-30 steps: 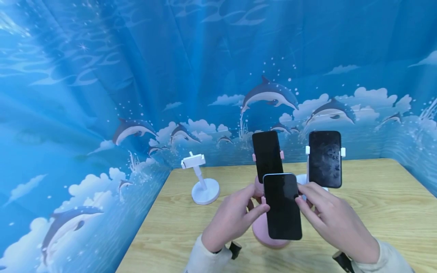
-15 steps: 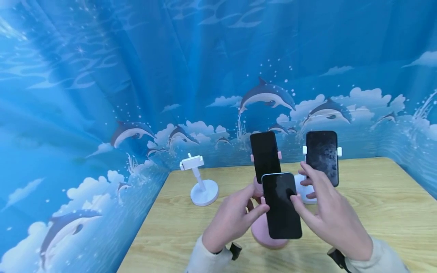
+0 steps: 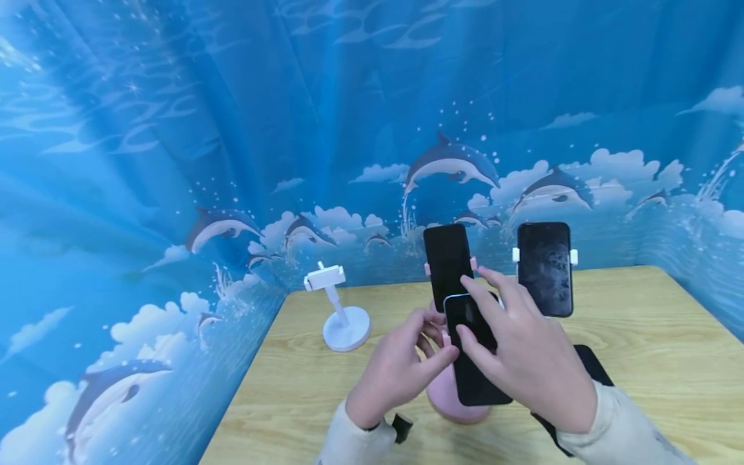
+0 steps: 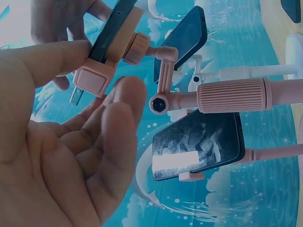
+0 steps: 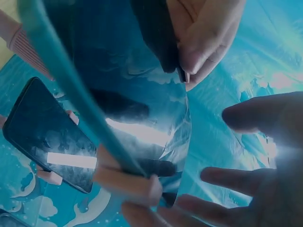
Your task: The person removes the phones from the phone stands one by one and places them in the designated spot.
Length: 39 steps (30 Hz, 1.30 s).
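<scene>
We count three phones clamped: the back-centre phone (image 3: 446, 258), the back-right phone (image 3: 544, 268) and the front phone (image 3: 472, 384), whose pink clamp (image 3: 446, 339) our left hand (image 3: 398, 365) pinches. Our right hand (image 3: 526, 349), fingers spread, is before it. We judge the leftmost white stand (image 3: 345, 329) unfilled.

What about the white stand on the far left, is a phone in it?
No, the head view shows the white stand with its clamp bare.

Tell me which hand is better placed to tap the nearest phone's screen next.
Probably the right hand: its spread fingers are in front of the nearest phone. The left hand is at the phone's left edge, its thumb at the pink clamp.
</scene>
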Tool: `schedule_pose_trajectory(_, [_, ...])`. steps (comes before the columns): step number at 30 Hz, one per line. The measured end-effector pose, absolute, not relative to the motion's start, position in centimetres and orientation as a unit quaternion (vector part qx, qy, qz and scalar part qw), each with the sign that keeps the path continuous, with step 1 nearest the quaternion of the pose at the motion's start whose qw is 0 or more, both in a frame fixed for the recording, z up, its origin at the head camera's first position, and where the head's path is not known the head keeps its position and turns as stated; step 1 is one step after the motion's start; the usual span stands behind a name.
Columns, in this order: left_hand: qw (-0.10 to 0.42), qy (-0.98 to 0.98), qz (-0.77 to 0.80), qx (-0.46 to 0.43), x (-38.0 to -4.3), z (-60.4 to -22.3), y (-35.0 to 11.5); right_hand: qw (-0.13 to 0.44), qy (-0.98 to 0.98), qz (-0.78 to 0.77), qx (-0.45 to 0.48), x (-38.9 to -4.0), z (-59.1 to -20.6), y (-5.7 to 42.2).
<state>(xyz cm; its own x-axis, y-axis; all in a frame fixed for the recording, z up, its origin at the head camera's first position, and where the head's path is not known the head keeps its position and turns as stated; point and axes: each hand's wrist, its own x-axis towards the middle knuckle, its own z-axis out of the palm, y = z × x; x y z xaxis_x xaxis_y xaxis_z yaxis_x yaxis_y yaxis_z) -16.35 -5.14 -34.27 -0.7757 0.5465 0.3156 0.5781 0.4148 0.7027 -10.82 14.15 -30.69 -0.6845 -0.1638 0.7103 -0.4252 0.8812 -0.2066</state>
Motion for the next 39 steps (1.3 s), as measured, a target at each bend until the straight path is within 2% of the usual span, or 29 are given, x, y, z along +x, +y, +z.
schedule_pose_trajectory(8, [0.014, -0.849, -0.417, -0.324, -16.6, -34.4, -5.0, 0.356, -0.906, 0.138, 0.179, -12.0, -30.5, 13.0])
schedule_pose_trajectory(16, [0.008, -0.846, -0.405, -0.346, -16.5, -34.3, -5.0, 0.377, -0.903, 0.091, 0.184, -12.7, -30.9, 12.4])
schedule_pose_trajectory(28, [-0.002, -0.838, -0.441, -0.322, -16.2, -34.2, -4.9, 0.384, -0.901, 0.097, 0.175, -12.8, -31.2, 12.1])
schedule_pose_trajectory(39, [0.037, -0.796, -0.452, -0.402, -16.5, -34.3, -4.9, 0.386, -0.895, 0.113, 0.191, -12.7, -31.5, 12.2])
